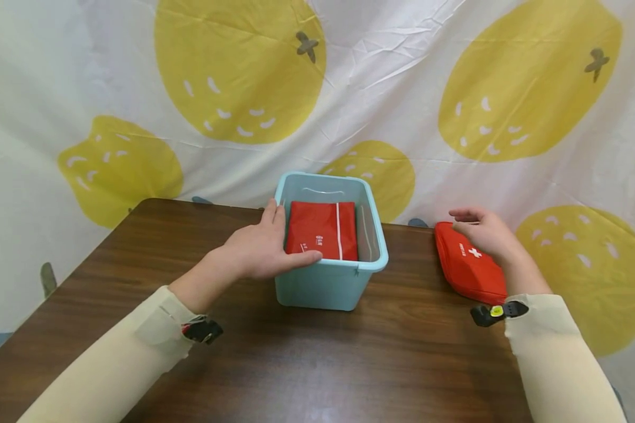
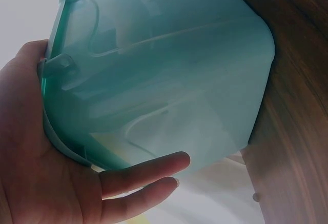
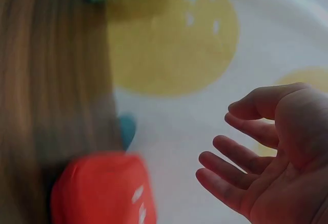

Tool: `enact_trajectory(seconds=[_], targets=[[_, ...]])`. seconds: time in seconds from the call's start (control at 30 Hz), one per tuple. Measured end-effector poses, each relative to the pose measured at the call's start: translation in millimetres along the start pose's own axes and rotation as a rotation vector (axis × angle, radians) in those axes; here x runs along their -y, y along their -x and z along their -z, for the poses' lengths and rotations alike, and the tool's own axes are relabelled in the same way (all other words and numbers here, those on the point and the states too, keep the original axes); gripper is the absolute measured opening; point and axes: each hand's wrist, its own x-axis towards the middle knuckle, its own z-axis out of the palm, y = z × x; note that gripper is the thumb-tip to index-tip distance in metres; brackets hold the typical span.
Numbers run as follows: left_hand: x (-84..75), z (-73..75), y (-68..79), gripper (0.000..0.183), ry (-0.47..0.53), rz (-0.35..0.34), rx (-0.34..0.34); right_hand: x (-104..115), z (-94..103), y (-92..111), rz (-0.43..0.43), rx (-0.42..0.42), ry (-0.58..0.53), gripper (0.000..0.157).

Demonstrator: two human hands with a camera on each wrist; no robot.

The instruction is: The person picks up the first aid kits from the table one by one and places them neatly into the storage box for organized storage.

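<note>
A light blue plastic bin (image 1: 317,288) stands on the table, holding a red pouch (image 1: 317,226) with a white stripe. My left hand (image 1: 259,249) rests at the bin's near left corner, the thumb lying along the front rim. In the left wrist view, two straight fingers (image 2: 148,172) extend beside the bin's outer wall (image 2: 169,85). Over on the right, my right hand (image 1: 489,235) hovers above a red first aid bag (image 1: 471,273) with a white cross. Its fingers are loosely bent and hold nothing in the right wrist view.
The dark wooden table (image 1: 317,364) reaches back to a white cloth (image 1: 370,82) printed with yellow lemons. The red first aid bag lies near the table's far right edge. Both wrists wear black straps over pale sleeves.
</note>
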Motion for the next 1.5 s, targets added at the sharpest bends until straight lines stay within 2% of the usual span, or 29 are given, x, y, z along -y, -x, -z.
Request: enact_trajectory(seconds=[0.23, 0.37, 0.5, 0.7, 0.97, 1.2, 1.5], targets=[[-0.3, 1.2, 0.4, 0.134, 0.006, -0.003, -0.001, -58.5, 8.3, 7.3, -0.098, -0.012, 0.12, 0.054], [-1.4, 1.2, 0.0, 0.134, 0.002, -0.007, -0.006, -83.2, 7.9, 7.3, -0.131, 0.043, 0.191, 0.061], [-2.5, 0.9, -0.5, 0.133, 0.0, -0.01, -0.002, -97.7, 4.5, 6.7, -0.132, 0.102, 0.233, 0.069], [-5.0, 1.7, 0.0, 0.134, 0.0, -0.018, -0.002, -101.5, -0.6, 9.5, -0.169, 0.171, 0.283, 0.074], [-5.9, 1.5, -2.5, 0.133, 0.001, -0.015, -0.006, -102.1, -0.4, 12.3, -0.158, 0.188, 0.33, 0.074], [-4.3, 3.4, -1.6, 0.135, 0.011, -0.007, -0.004, -90.1, -6.8, 9.9, -0.17, 0.196, 0.36, 0.077], [-1.2, 0.8, -0.1, 0.134, 0.018, -0.01, 0.003, -78.3, -21.3, 5.8, -0.134, 0.198, 0.415, 0.07]])
